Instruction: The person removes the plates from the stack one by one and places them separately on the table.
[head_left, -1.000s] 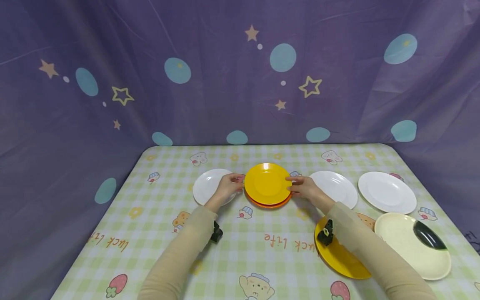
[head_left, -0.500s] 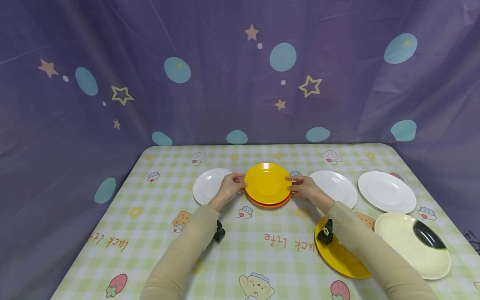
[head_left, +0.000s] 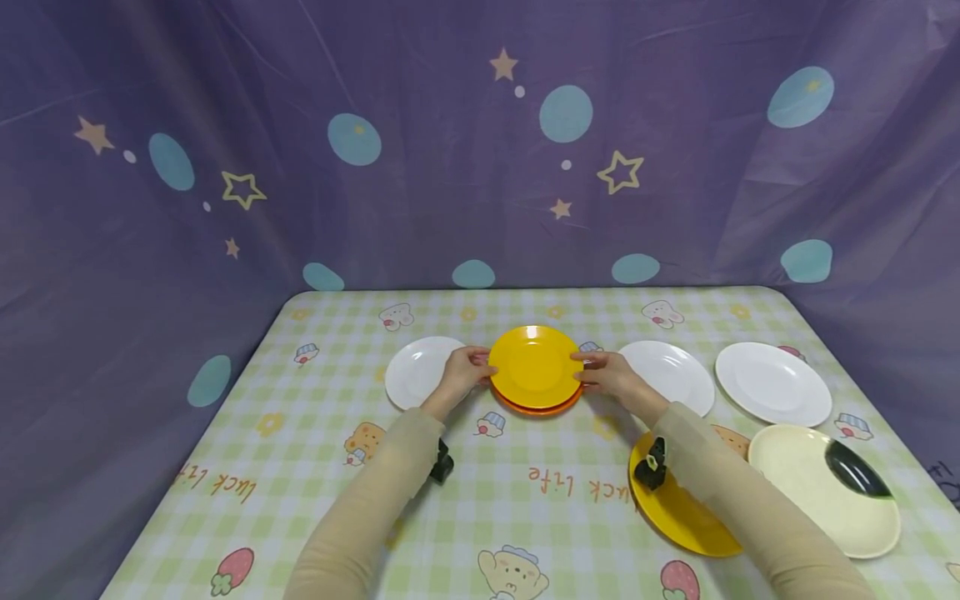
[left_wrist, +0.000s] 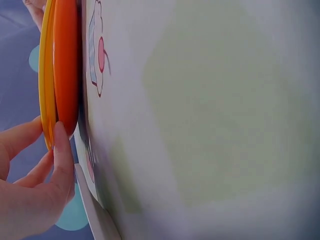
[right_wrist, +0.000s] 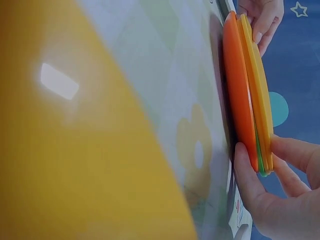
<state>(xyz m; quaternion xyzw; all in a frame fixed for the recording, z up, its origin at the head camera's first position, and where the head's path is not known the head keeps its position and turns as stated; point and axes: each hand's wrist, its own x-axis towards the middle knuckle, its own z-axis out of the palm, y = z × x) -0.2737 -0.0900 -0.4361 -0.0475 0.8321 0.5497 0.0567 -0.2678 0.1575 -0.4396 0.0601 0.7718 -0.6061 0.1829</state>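
Observation:
A small stack of plates stands mid-table, with a yellow plate [head_left: 535, 367] on top and an orange plate [head_left: 538, 410] at the bottom. A thin green edge [right_wrist: 261, 157] shows between them in the right wrist view. My left hand [head_left: 461, 375] grips the stack's left rim, one digit on the yellow plate and another against the orange one. On the opposite rim, my right hand [head_left: 617, 379] holds the stack the same way, as its wrist view [right_wrist: 280, 195] shows. The orange plate's underside is hidden.
A white plate [head_left: 411, 371] lies behind my left hand. To the right are two more white plates [head_left: 675, 377] [head_left: 774, 383], a larger yellow plate [head_left: 678, 521] partly under my right forearm, and a cream plate [head_left: 810, 492] with a dark patch. A purple curtain [head_left: 450, 225] hangs behind the table.
My left hand has shifted slightly to the right, and its thumb now lies over the yellow plate's rim. The right hand and the stack look unmoved.

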